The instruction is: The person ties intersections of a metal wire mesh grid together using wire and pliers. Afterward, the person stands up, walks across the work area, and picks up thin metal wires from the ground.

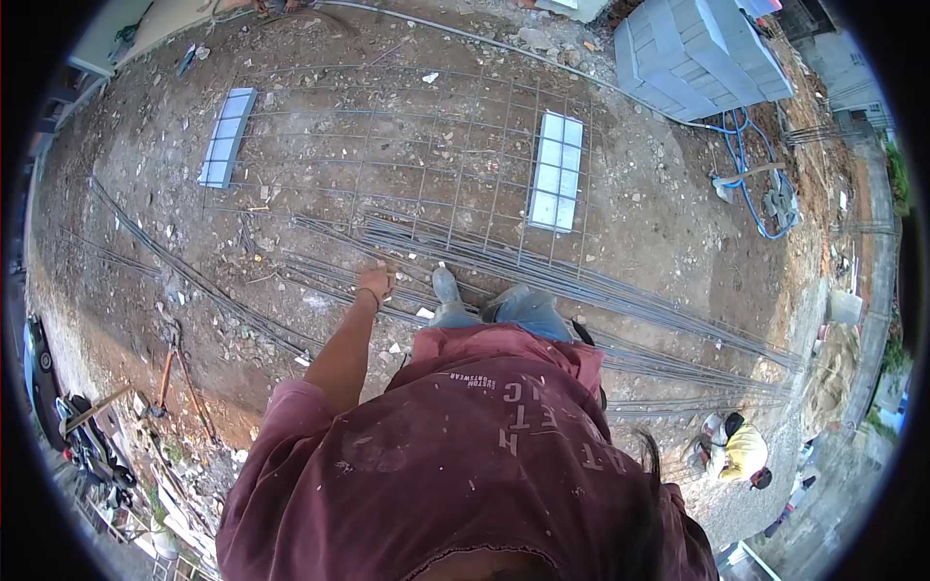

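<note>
My left hand reaches down over the ground with its fingers curled closed. Whatever they hold, if anything, is too small to make out. Just beside it lie loose steel rebars, bundled and fanning out to the right past my feet. A grid of thin rebar is spread ahead, resting across two pale blocks, a left one and a right one. My right hand is out of sight, with my torso filling the lower view.
A stack of grey blocks stands at the back right near a blue hose. Red-handled bolt cutters lie at left by more curved rebars. Another person in yellow crouches at lower right. A motorbike is at far left.
</note>
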### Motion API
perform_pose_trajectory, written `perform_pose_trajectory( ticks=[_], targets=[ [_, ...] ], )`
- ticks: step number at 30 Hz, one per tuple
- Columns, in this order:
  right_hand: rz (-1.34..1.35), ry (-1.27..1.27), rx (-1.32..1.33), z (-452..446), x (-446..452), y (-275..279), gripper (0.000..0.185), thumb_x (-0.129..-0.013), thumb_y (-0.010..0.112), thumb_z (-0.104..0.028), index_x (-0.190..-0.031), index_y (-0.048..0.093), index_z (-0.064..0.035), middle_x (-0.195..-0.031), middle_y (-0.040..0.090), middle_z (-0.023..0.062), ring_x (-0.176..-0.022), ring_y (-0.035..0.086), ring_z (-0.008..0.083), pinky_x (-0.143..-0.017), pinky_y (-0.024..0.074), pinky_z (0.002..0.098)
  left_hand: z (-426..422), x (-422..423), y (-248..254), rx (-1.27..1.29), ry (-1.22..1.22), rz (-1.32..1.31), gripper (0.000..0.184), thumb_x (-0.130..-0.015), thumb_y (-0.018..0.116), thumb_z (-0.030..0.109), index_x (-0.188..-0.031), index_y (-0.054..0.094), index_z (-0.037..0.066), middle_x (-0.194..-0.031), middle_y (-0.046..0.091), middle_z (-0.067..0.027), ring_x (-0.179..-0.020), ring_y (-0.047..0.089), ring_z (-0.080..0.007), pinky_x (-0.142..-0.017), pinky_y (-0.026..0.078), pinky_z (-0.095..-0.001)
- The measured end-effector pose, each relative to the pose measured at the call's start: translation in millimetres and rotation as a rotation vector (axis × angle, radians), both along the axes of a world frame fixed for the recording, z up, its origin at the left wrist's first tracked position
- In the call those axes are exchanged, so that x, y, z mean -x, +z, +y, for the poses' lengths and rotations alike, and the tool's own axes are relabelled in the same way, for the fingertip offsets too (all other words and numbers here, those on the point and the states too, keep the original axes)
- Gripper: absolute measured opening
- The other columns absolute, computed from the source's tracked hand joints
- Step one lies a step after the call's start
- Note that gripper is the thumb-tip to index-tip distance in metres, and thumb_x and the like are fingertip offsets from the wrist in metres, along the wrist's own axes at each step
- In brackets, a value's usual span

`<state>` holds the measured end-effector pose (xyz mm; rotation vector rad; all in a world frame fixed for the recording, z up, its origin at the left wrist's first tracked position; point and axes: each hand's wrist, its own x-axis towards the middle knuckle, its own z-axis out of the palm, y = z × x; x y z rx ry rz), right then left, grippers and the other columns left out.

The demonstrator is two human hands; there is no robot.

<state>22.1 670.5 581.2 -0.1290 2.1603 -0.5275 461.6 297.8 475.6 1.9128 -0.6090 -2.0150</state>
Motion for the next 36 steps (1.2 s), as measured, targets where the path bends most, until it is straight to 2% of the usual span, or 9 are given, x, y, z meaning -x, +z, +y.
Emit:
perform_pose_trajectory(
  ticks=[5, 7, 14, 18, 20, 24, 28, 32, 36],
  targets=[
    [-0.004, -0.01, -0.018, 7, -1, 0, 0.033, -0.09, 0.069, -0.03, -0.09, 0.064, 0.0028, -0.074, 0.065, 0.0105, -0.064, 0.063, 0.0204, -0.059, 0.0504, 0.0359, 75, -45, -63, -0.077, -0.122, -0.175, 0.041, -0.108, 0.043, 0.033, -0.094, 0.074, 0.01, -0.07, 0.053, -0.0022, -0.056, 0.05, -0.0168, -0.057, 0.054, -0.0402],
    [0.0, -0.021, -0.024, 4, -1, 3, 0.033, -0.09, 0.069, -0.03, -0.09, 0.064, 0.0027, -0.074, 0.065, 0.0104, -0.064, 0.063, 0.0203, -0.058, 0.0503, 0.0358, 113, -67, -75, -0.162, 0.006, -0.114, 0.03, -0.1, 0.048, 0.021, -0.096, 0.075, 0.009, -0.08, 0.063, -0.0073, -0.072, 0.06, -0.0208, -0.062, 0.055, -0.0466],
    [-0.008, -0.049, -0.038, 5, 13, -6, 0.032, -0.091, 0.069, -0.03, -0.09, 0.064, 0.0024, -0.073, 0.065, 0.0102, -0.064, 0.063, 0.0201, -0.058, 0.0499, 0.0356, 177, -100, -52, -0.393, -0.069, -0.215, 0.04, -0.105, 0.042, 0.026, -0.098, 0.075, 0.006, -0.077, 0.058, -0.0063, -0.068, 0.057, -0.0219, -0.066, 0.055, -0.044],
    [-0.006, -0.062, -0.028, 3, 24, -8, 0.032, -0.091, 0.068, -0.029, -0.09, 0.064, 0.0022, -0.073, 0.065, 0.01, -0.064, 0.062, 0.0199, -0.057, 0.0496, 0.0355, 163, -95, -75, -0.414, -0.044, -0.225, 0.048, -0.109, 0.037, 0.034, -0.098, 0.074, 0.007, -0.073, 0.057, -0.0046, -0.063, 0.056, -0.0202, -0.068, 0.055, -0.0429],
    [-0.006, -0.068, -0.02, 4, 31, -9, 0.032, -0.091, 0.068, -0.029, -0.09, 0.064, 0.0022, -0.073, 0.065, 0.0099, -0.063, 0.062, 0.0198, -0.057, 0.0495, 0.0354, 133, -66, -51, -0.34, -0.07, -0.232, 0.035, -0.103, 0.044, 0.025, -0.097, 0.074, 0.009, -0.069, 0.053, -0.0025, -0.06, 0.053, -0.0193, -0.066, 0.055, -0.0414],
    [-0.008, -0.071, -0.021, 11, 39, -10, 0.032, -0.091, 0.068, -0.029, -0.09, 0.064, 0.002, -0.073, 0.064, 0.0098, -0.063, 0.062, 0.0197, -0.057, 0.0493, 0.0353, 71, -15, -56, -0.179, -0.075, -0.169, 0.034, -0.104, 0.044, 0.024, -0.099, 0.075, 0.01, -0.068, 0.051, -0.0018, -0.057, 0.049, -0.018, -0.061, 0.054, -0.0402],
    [-0.014, -0.084, -0.025, 19, 46, -11, 0.031, -0.092, 0.068, -0.029, -0.09, 0.064, 0.0018, -0.073, 0.064, 0.0096, -0.063, 0.062, 0.0195, -0.057, 0.049, 0.0352, 15, 54, -7, -0.081, 0.0, -0.078, 0.04, -0.11, 0.042, 0.033, -0.108, 0.071, 0.006, -0.068, 0.052, 0.0017, -0.052, 0.043, -0.0116, -0.052, 0.045, -0.0341],
    [-0.038, -0.088, -0.03, 25, 51, -14, 0.031, -0.092, 0.068, -0.029, -0.09, 0.064, 0.0017, -0.072, 0.064, 0.0094, -0.063, 0.062, 0.0194, -0.056, 0.0487, 0.0351, 8, 85, 3, -0.037, 0.014, -0.039, 0.044, -0.111, 0.041, 0.04, -0.105, 0.07, 0.007, -0.067, 0.05, 0.0024, -0.053, 0.043, -0.0104, -0.055, 0.048, -0.0335],
    [-0.063, -0.087, -0.04, 30, 60, -18, 0.031, -0.092, 0.068, -0.029, -0.09, 0.064, 0.0015, -0.072, 0.064, 0.0093, -0.063, 0.061, 0.0192, -0.056, 0.0485, 0.035, 36, 88, 12, -0.063, -0.066, -0.124, 0.033, -0.108, 0.046, 0.032, -0.107, 0.071, 0.01, -0.064, 0.048, 0.0023, -0.053, 0.046, -0.0132, -0.058, 0.05, -0.0353]
  ],
)
